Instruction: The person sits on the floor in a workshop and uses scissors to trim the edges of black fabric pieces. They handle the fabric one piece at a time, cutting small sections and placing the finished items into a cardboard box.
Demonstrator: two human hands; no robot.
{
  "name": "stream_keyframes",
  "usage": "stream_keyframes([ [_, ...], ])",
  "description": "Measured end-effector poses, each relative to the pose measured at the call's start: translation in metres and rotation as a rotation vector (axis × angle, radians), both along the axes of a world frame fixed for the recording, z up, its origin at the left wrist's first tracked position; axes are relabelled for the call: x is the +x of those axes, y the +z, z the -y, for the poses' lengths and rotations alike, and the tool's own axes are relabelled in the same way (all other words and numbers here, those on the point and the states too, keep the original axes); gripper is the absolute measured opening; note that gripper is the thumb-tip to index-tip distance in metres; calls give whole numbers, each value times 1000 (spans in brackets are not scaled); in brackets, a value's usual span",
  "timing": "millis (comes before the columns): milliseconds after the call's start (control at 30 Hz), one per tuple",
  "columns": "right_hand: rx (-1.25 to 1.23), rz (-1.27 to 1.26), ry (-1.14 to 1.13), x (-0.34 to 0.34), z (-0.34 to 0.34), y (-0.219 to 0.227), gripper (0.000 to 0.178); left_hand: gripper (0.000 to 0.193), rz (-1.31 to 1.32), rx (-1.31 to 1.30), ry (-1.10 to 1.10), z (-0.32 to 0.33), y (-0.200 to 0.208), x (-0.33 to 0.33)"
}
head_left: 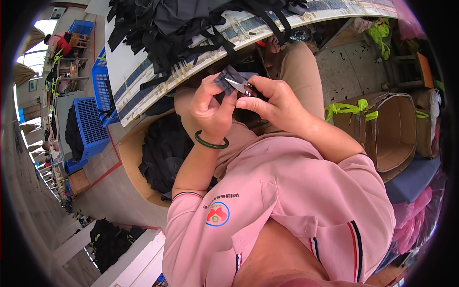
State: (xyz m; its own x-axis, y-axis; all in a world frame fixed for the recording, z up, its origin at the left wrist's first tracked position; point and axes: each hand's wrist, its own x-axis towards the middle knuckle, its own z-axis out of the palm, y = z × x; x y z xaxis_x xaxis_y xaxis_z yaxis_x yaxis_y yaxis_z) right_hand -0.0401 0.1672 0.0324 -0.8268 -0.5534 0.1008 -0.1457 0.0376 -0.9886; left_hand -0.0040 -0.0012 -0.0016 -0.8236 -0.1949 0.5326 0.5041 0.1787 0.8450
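Observation:
My left hand, with a dark green bangle at its wrist, pinches a small dark grey fabric piece. Small thread snips with pale metal blades are gripped in my right hand. Their blades lie against the fabric, between my two hands. Both hands are held over my lap, just in front of the table edge. On the table beyond them lies a large heap of black fabric pieces and straps. Some straps hang over the edge.
An open cardboard box of black fabric stands left of my legs. Blue plastic crates are farther left. At right are another open carton and yellow-green ties. Dark scraps litter the floor beneath the table.

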Motion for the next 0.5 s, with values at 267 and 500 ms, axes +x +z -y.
stream_keyframes([
  [267,14,93,30,1,-6,-1,38,15,-8,-86,-25,3,3,-1],
  [500,19,31,39,-2,-5,3,38,19,-30,-124,6,-3,11,-1],
])
